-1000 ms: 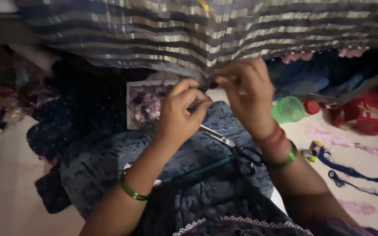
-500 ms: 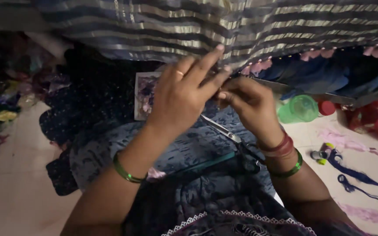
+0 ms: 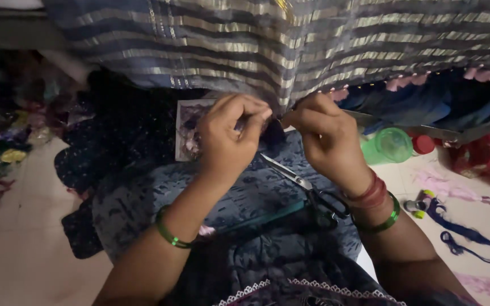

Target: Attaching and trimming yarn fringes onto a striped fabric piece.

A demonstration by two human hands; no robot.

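Facing pale floor (image 3: 24,249) w/ fabric scraps (image 3: 7,141), scissors (image 3: 301,184) nearby

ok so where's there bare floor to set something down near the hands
Bare floor at lower left, bordered by the dark blue cloth and the scrap pile. The right side is crowded: green container, thread strands. Scissors fill the lap.

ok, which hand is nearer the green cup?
Right. Right hand sits just left of the green cup, pinching the striped fabric; left hand is farther left.
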